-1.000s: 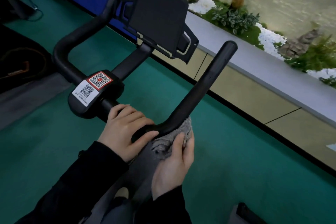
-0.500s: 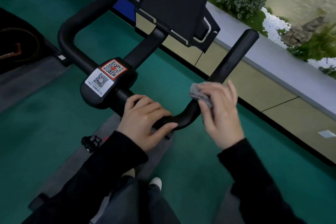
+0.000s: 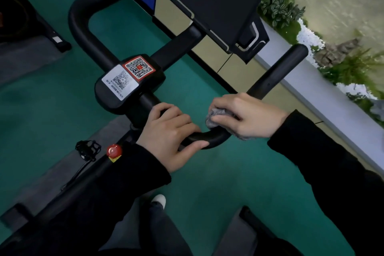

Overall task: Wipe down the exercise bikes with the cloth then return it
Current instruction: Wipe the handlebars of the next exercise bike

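A black exercise bike fills the view, its handlebar [image 3: 276, 70] curving up to the right and looping round on the left. My left hand [image 3: 170, 133] grips the near bend of the bar, beside the central block with two QR stickers [image 3: 128, 77]. My right hand [image 3: 245, 118] wraps round the right bar and holds a grey cloth [image 3: 216, 117] against it. The cloth shows between my fingers and under my palm. A black screen holder [image 3: 220, 0] rises above the bar.
A red knob [image 3: 113, 150] and a pedal [image 3: 88, 147] sit low on the frame. Green floor lies all round. A pale ledge [image 3: 324, 93] with plants and white stones runs along the right. Another machine's dark base [image 3: 20, 27] stands at far left.
My right hand with the cloth came up from under the bend, went onto the right bar, and now closes round it nearer my left hand. The left hand kept its grip.
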Demonstrator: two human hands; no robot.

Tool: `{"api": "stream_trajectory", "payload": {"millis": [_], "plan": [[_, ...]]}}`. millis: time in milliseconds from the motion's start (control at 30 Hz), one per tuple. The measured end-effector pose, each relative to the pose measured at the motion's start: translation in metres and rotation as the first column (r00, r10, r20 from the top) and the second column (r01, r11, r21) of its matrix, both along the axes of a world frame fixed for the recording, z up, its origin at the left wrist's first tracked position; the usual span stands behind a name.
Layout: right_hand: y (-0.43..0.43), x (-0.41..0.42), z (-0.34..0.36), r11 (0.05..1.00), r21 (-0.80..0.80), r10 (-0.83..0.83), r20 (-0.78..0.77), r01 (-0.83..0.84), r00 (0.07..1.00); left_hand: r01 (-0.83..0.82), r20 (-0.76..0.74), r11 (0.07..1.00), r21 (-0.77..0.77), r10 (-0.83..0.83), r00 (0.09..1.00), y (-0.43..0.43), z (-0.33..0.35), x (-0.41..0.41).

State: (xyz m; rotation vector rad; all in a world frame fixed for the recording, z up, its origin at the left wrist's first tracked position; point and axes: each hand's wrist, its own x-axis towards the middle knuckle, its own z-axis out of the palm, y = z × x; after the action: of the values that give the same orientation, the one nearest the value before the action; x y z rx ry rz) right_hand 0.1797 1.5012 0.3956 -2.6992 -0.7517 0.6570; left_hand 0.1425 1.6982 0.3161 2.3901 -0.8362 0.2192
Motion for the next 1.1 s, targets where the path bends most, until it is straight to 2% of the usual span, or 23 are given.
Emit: {"api": "stream_trajectory", "payload": {"millis": [133, 267, 433, 667, 833, 967, 1033, 1100], "plan": [[0.004, 0.003, 0.0, 0.996, -0.04, 0.072, -0.07, -0.075, 0.995, -0.01, -0.002, 1.0, -0.004, 0.01, 1.0, 0.0, 0.0, 0.001], [-0.008, 0.019, 0.009, 0.992, -0.113, 0.057, -0.007, -0.057, 0.998, -0.024, 0.016, 1.0, -0.014, 0.024, 1.0, 0.001, -0.001, 0.0], [-0.005, 0.015, 0.007, 0.991, -0.091, 0.098, -0.042, -0.102, 0.994, -0.034, 0.02, 0.999, -0.024, 0.034, 0.999, 0.0, -0.003, 0.0], [-0.014, 0.031, 0.017, 0.987, -0.157, -0.051, -0.06, 0.041, 0.997, -0.037, 0.024, 0.999, -0.023, 0.037, 0.999, -0.001, -0.004, 0.0], [-0.002, 0.021, 0.007, 0.993, -0.118, -0.017, -0.115, 0.004, 0.993, -0.05, 0.063, 0.999, -0.021, 0.051, 0.997, -0.003, -0.003, 0.001], [-0.014, 0.025, 0.006, 0.991, -0.105, -0.076, 0.029, 0.079, 0.997, -0.042, 0.066, 0.999, 0.008, 0.041, 0.997, -0.002, -0.003, 0.001], [-0.019, 0.018, -0.002, 0.989, -0.062, -0.122, 0.176, 0.135, 0.977, -0.032, 0.081, 0.999, 0.026, 0.03, 0.996, -0.002, -0.003, 0.0], [-0.02, 0.002, -0.016, 0.976, 0.064, -0.219, 0.346, 0.21, 0.912, -0.022, 0.103, 0.998, 0.054, 0.017, 0.995, -0.001, -0.004, 0.0]]}}
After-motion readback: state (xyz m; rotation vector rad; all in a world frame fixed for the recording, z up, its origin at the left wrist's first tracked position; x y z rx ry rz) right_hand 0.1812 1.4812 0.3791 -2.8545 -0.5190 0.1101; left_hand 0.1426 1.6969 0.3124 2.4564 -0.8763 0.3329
